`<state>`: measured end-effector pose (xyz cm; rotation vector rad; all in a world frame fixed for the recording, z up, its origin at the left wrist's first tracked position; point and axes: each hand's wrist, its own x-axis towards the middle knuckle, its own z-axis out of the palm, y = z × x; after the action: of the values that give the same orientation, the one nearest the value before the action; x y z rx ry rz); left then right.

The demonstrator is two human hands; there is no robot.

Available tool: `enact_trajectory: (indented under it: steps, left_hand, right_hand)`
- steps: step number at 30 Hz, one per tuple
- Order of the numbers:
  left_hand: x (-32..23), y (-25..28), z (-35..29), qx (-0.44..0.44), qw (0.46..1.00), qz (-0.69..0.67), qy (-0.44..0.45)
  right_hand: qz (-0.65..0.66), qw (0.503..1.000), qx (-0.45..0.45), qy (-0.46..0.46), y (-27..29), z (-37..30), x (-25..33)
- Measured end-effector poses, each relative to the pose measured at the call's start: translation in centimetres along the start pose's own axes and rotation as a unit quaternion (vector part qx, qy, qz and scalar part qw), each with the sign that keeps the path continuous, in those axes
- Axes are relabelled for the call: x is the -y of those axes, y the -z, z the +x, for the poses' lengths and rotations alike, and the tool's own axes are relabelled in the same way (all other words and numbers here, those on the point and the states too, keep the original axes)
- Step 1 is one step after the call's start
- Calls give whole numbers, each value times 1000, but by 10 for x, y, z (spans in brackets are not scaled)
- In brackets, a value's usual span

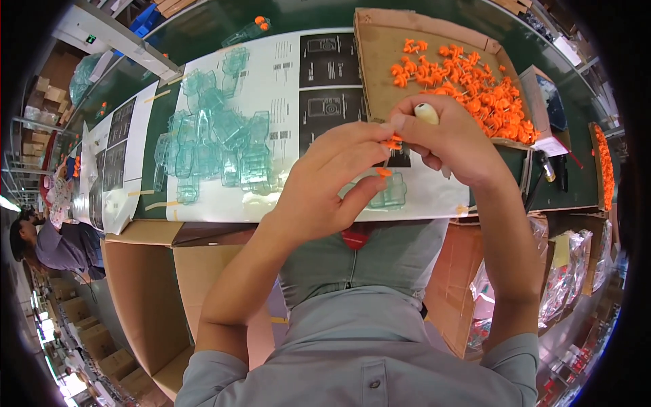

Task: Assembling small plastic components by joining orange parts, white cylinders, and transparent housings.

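Note:
My left hand (332,180) is closed in a pinch on a small orange plastic part (384,172); my fingers hide much of it. Close against it, my right hand (451,139) is curled around a cream-handled tool (426,113), whose rounded end sticks up between thumb and fingers. The thumb of that hand meets my left fingertips, where more orange (393,143) shows. Under my hands lies a clear greenish plastic tray (390,193) on the printed sheet (285,102). Several similar clear trays (227,136) are heaped to the left.
A shallow cardboard box (383,47) with a heap of orange parts (485,95) stands at the far right. Beyond it are a small open box (546,102) and black-handled tools (563,173). Open cartons (146,292) stand below the table edge. A person (64,247) sits at far left.

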<state>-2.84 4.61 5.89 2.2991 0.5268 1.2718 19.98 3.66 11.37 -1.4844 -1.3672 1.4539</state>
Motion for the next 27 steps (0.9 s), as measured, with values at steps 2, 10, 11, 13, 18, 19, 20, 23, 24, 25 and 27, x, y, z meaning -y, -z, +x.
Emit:
enact_trajectory:
  steps: [2,10,11,13,18,19,20,23,24,25,27]
  left_hand:
    - [3,-1,-2,24,999,-10,-33]
    - [-4,-11,-14,36,998,39,-16]
    - [-3,-14,-15,34,999,37,-12]
    - [-1,-17,-19,33,999,-4,28]
    - [-5,-26,-25,45,997,-46,45]
    - [-6,-28,-26,46,997,-48,48]
    - [-7,-28,-27,53,996,-49,46]
    - [-10,-30,-29,63,996,-52,44]
    - [-11,-31,-28,65,995,-59,41]
    - [-12,-31,-28,66,995,-66,39]
    - [-13,-32,-30,67,994,-72,39]
  right_hand:
    - [34,999,5,-6,0,-2,-13]
    - [99,993,-62,12,-22,-13,-34]
    - [88,989,-111,33,-27,-16,-31]
    - [75,983,-163,49,-30,-24,-33]
    - [417,839,-146,318,-23,-39,-39]
    - [441,825,-103,338,-24,-41,-38]
    - [465,808,-60,357,-25,-42,-38]
    - [465,801,-70,371,-28,-38,-44]
    - [465,796,-74,380,-28,-37,-45]
    - [465,798,-74,377,-27,-38,-46]
    - [453,798,-95,386,-24,-38,-48]
